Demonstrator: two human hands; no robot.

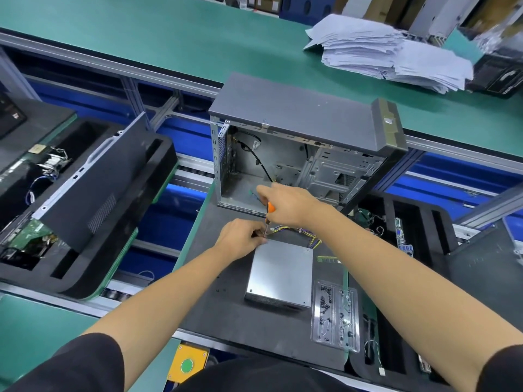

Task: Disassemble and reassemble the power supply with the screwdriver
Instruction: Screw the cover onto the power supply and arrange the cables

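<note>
Head camera looks down at my two arms reaching over a dark mat (226, 306). My right hand (288, 205) is wrapped around the orange handle of the screwdriver (268, 215), and the thin metal tip points down at the far left corner of the power supply (280, 274). My left hand (240, 239) sits at that same corner, with its fingers curled in close around the tip of the tool. I cannot tell if they pinch a screw there. The two hands are close together, one just above the other.

I see the power supply is a flat silver box lying on the mat, right in front of me. A bunch of colored wires (300, 233) comes out of its far end. Behind it stands an open computer case (297, 154) with its side off. A clear plastic tray (335, 315) with small parts lies just to the right of the silver box. A pile of white papers (382, 52) sits far back on the green table (141, 38).
</note>
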